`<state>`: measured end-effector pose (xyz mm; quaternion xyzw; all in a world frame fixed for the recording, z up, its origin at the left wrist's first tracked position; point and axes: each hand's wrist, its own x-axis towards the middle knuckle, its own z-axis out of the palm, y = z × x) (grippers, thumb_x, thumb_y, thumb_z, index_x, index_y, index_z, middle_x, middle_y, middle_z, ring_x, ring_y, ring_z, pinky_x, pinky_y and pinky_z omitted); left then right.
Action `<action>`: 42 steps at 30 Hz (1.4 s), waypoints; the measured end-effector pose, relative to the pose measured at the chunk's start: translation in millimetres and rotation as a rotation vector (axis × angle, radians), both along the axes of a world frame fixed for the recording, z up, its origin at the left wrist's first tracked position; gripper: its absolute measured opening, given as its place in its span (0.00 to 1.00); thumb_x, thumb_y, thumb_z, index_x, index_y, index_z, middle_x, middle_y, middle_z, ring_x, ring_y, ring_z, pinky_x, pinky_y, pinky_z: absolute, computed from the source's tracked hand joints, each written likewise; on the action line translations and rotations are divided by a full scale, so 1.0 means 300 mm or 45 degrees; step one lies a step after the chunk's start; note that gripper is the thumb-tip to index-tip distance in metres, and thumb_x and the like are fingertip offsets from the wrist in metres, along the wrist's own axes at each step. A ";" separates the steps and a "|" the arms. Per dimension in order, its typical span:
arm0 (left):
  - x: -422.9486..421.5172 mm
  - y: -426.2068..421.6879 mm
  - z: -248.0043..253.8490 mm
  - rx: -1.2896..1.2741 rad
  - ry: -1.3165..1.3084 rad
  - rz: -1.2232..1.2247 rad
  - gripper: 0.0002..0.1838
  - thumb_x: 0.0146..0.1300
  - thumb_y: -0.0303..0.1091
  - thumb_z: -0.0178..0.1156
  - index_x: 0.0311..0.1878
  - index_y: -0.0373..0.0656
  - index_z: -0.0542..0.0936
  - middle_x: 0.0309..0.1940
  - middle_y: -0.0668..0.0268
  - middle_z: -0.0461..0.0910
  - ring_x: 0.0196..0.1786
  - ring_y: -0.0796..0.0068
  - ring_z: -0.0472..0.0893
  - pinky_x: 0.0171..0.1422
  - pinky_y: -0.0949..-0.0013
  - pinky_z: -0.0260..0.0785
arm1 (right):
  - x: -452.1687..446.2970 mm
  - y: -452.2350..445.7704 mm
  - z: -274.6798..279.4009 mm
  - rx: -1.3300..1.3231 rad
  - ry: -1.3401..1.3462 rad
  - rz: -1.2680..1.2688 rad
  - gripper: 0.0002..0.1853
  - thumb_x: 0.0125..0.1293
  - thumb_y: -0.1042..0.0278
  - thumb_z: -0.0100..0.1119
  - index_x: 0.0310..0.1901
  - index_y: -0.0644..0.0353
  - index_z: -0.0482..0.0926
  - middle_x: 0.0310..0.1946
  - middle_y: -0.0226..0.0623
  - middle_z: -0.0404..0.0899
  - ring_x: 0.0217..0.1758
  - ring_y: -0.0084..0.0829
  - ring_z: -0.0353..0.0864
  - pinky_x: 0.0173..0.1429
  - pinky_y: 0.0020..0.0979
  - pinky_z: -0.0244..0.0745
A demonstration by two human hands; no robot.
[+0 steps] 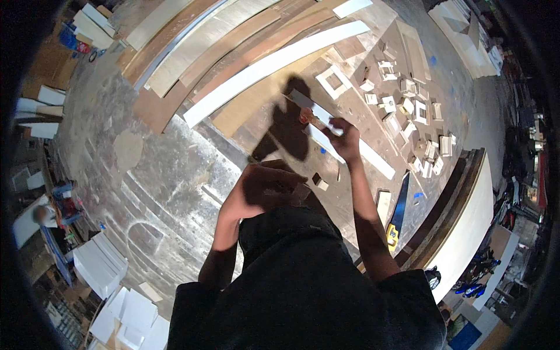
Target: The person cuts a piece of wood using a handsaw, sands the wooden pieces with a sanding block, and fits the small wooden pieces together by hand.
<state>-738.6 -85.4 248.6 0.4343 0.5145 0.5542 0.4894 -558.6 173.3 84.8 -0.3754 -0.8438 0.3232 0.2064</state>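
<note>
My right hand (345, 139) is closed around a short wooden-handled tool (317, 121) with a reddish-brown end, which may be a brush. It is held above a long white strip (376, 158) lying on the work surface. My left hand (271, 185) is closed close to my body, mostly in shadow. A small, dim piece shows at its fingertips, too dark to name. Just beyond that hand, a small wooden block (320, 182) stands on the surface. A blue-bladed handsaw with a yellow handle (393, 233) lies to the right of my right forearm.
Several small wooden box-like pieces (406, 106) are spread at the right. A square white frame (333, 81) lies ahead of my hands. Long boards (221, 61) and a curved white strip (280, 65) lie at the far side. A thick stack of panels (461, 216) borders the right.
</note>
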 end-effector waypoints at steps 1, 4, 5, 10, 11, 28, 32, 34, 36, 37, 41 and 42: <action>0.007 0.020 0.003 -0.004 -0.001 -0.015 0.22 0.46 0.19 0.77 0.50 0.36 0.90 0.41 0.58 0.86 0.40 0.72 0.86 0.46 0.72 0.81 | 0.054 -0.030 0.073 -0.646 0.128 -0.001 0.22 0.66 0.52 0.73 0.48 0.64 0.86 0.42 0.44 0.90 0.44 0.37 0.90 0.47 0.37 0.85; 0.051 0.092 -0.001 -0.015 -0.024 -0.196 0.23 0.45 0.25 0.80 0.49 0.43 0.91 0.41 0.60 0.85 0.42 0.69 0.85 0.48 0.68 0.78 | 0.211 -0.127 0.274 -1.706 0.228 0.286 0.24 0.77 0.48 0.59 0.43 0.66 0.86 0.38 0.43 0.88 0.40 0.29 0.88 0.38 0.32 0.83; 0.070 0.119 -0.015 0.088 0.026 -0.271 0.22 0.46 0.28 0.80 0.49 0.48 0.92 0.42 0.61 0.84 0.44 0.68 0.83 0.50 0.65 0.76 | 0.284 -0.161 0.233 -1.700 0.288 0.343 0.22 0.77 0.52 0.60 0.44 0.68 0.85 0.38 0.44 0.88 0.37 0.28 0.87 0.36 0.31 0.82; 0.179 0.259 -0.011 0.400 0.257 -0.554 0.21 0.47 0.39 0.81 0.49 0.59 0.93 0.45 0.66 0.79 0.53 0.67 0.77 0.56 0.62 0.70 | 0.467 -0.371 0.286 -1.912 0.895 0.145 0.24 0.65 0.60 0.77 0.54 0.69 0.80 0.47 0.45 0.86 0.51 0.33 0.84 0.55 0.36 0.79; 0.207 0.278 -0.002 0.432 0.272 -0.590 0.22 0.47 0.39 0.81 0.49 0.60 0.93 0.45 0.66 0.79 0.52 0.67 0.77 0.56 0.62 0.70 | 0.500 -0.386 0.267 -1.907 0.911 0.129 0.24 0.65 0.60 0.77 0.54 0.69 0.80 0.47 0.45 0.86 0.51 0.33 0.84 0.55 0.36 0.79; 0.540 0.233 -0.052 0.174 0.077 -0.775 0.22 0.47 0.28 0.80 0.49 0.55 0.92 0.51 0.66 0.79 0.54 0.67 0.79 0.55 0.64 0.74 | 0.769 -0.508 0.197 -2.028 0.888 0.533 0.31 0.52 0.52 0.83 0.48 0.67 0.83 0.47 0.41 0.88 0.51 0.34 0.86 0.59 0.37 0.79; 0.577 0.213 -0.117 0.331 0.084 -0.700 0.24 0.45 0.28 0.80 0.50 0.53 0.91 0.51 0.64 0.80 0.53 0.65 0.80 0.57 0.63 0.74 | 0.776 -0.527 0.180 -2.117 0.925 0.505 0.30 0.49 0.50 0.84 0.45 0.68 0.85 0.43 0.38 0.88 0.44 0.31 0.87 0.53 0.33 0.80; 0.597 0.210 -0.115 0.320 0.080 -0.674 0.25 0.44 0.28 0.80 0.50 0.52 0.91 0.50 0.63 0.80 0.54 0.65 0.80 0.58 0.62 0.75 | 0.782 -0.530 0.186 -2.270 0.975 0.485 0.33 0.49 0.52 0.83 0.50 0.69 0.85 0.44 0.40 0.88 0.44 0.32 0.87 0.52 0.30 0.79; 0.615 0.211 -0.105 0.228 0.048 -0.679 0.29 0.42 0.29 0.81 0.54 0.50 0.90 0.51 0.62 0.81 0.54 0.65 0.81 0.58 0.62 0.75 | 0.802 -0.492 0.230 -2.279 0.829 0.481 0.34 0.48 0.51 0.83 0.51 0.69 0.85 0.44 0.40 0.88 0.44 0.33 0.88 0.52 0.30 0.79; 0.622 0.210 -0.108 0.225 0.048 -0.673 0.29 0.42 0.29 0.81 0.54 0.50 0.90 0.51 0.62 0.81 0.54 0.65 0.81 0.58 0.62 0.75 | 0.804 -0.480 0.241 -2.279 0.757 0.478 0.34 0.48 0.51 0.83 0.52 0.69 0.85 0.44 0.41 0.88 0.44 0.33 0.88 0.51 0.30 0.79; 0.662 0.219 -0.109 0.057 -0.066 -0.603 0.34 0.44 0.31 0.81 0.60 0.42 0.86 0.52 0.59 0.82 0.52 0.66 0.83 0.60 0.61 0.75 | 0.822 -0.452 0.256 -2.194 0.821 0.565 0.34 0.49 0.50 0.82 0.51 0.70 0.85 0.44 0.41 0.88 0.45 0.34 0.88 0.52 0.31 0.80; 0.676 0.222 -0.106 -0.032 -0.109 -0.566 0.35 0.45 0.33 0.81 0.62 0.39 0.84 0.52 0.59 0.82 0.52 0.67 0.83 0.61 0.61 0.75 | 0.833 -0.448 0.258 -2.104 0.821 0.506 0.32 0.49 0.50 0.80 0.47 0.71 0.85 0.44 0.42 0.88 0.46 0.33 0.87 0.52 0.32 0.78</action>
